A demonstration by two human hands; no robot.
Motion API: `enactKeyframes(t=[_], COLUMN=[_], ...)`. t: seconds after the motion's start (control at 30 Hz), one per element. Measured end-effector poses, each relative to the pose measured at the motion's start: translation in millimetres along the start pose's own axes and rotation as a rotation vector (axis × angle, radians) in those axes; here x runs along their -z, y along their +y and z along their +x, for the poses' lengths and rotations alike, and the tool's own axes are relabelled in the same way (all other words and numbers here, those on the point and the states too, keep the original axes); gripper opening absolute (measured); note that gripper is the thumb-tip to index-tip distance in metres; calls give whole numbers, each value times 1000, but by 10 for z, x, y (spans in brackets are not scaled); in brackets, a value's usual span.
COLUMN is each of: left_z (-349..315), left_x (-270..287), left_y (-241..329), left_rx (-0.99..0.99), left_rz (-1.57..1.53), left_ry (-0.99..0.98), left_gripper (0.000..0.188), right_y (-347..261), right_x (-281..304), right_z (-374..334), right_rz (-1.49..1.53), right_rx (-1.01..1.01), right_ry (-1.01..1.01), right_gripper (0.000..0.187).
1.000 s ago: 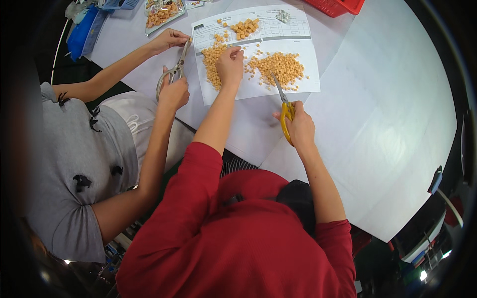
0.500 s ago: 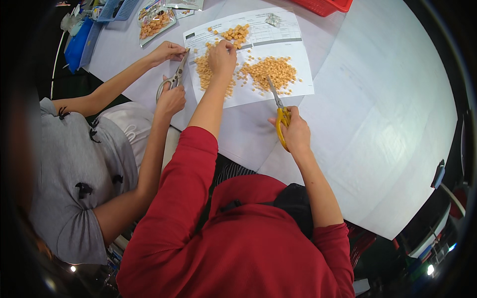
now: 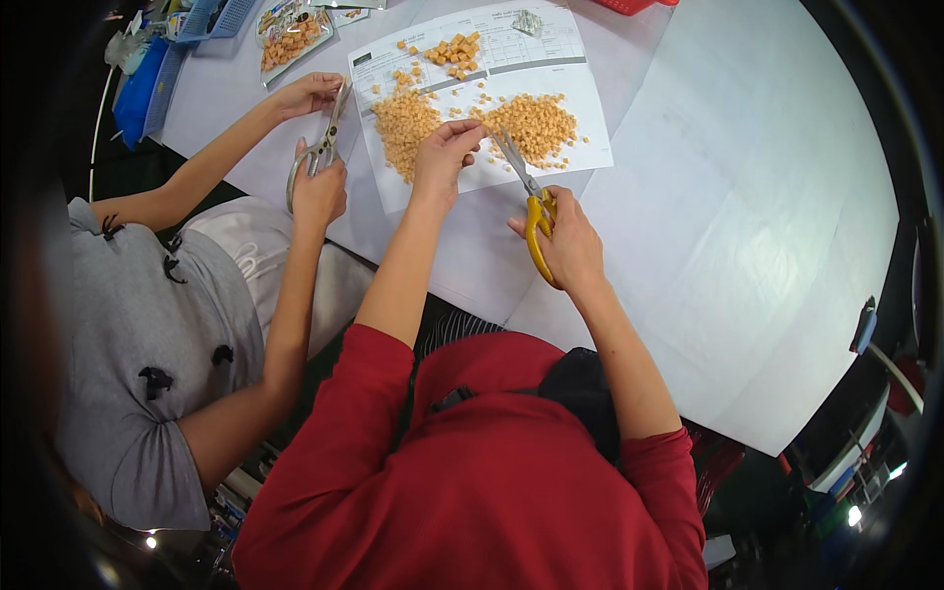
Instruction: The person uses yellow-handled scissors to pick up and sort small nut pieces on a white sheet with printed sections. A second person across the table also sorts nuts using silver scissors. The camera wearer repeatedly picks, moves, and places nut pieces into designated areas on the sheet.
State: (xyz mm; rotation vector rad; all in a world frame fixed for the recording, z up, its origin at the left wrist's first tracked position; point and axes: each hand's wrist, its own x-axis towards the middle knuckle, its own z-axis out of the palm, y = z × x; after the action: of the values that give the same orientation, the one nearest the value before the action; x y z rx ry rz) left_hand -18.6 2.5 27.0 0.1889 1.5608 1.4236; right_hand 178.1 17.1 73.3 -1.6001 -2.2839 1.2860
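Yellow-handled scissors are gripped in my right hand, their blades parted and pointing up and left over the printed paper sheet. My left hand is pinched closed close to the blade tips; a small orange piece seems to be between its fingertips, mostly hidden. Beneath and past the blades lies a heap of tiny orange cut pieces. Another heap of small pieces spreads left of my left hand. Larger orange cubes sit farther back on the sheet.
At my left a co-worker's hands hold metal scissors near the sheet. A clear bag of orange cubes, a blue basket and a red basket stand at the back. White covering spreads over the table.
My left hand has come from the larger cubes at the back toward the scissors, nearer to me. The scissors have shifted slightly left, and their blades now show apart.
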Motion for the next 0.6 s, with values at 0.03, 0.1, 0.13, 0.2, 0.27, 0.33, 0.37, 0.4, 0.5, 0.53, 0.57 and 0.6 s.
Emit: enactKeyframes(t=[0.03,0.1,0.13,0.2,0.27,0.33,0.37,0.4,0.5,0.53,0.57,0.6], left_z=[-41,-95,-100,-113,-161,-198,-205,-213,-206,-192,-171,-156], left_x=[7,25,46,70,49,16,4,-4,-16,-5,24,47], left_y=[-7,-18,-33,-35,-15,-4,-10,-19,-39,-52,-67,-64], left_rx=[-7,-22,-28,-41,7,37,44,52,39,21,3,-15], left_rz=[40,119,130,153,74,1,-32,-66,-61,-36,-11,16], left_ry=[-8,-25,-31,-44,-27,-17,-15,-13,9,-6,-21,-36], left_gripper=[16,17,17,17,18,18,17,17,16,17,17,17], right_y=[2,6,10,11,3,-19,-28,-29,-23,-18,-13,-10], right_x=[-9,-21,-22,-23,-20,-15,-12,-9,-3,-3,-2,0], right_z=[-10,-17,-14,-17,-21,-26,-28,-34,-50,-56,-61,-63], right_rz=[-8,-24,-32,-43,-49,-45,-43,-46,-48,-43,-38,-35], right_rx=[-3,-7,-7,-1,10,-4,-11,-8,3,8,13,11], right_ry=[-12,-39,-54,-72,-76,-84,-88,-86,-79,-75,-71,-79], right_gripper=[64,64,64,64,64,63,63,63,64,64,65,65])
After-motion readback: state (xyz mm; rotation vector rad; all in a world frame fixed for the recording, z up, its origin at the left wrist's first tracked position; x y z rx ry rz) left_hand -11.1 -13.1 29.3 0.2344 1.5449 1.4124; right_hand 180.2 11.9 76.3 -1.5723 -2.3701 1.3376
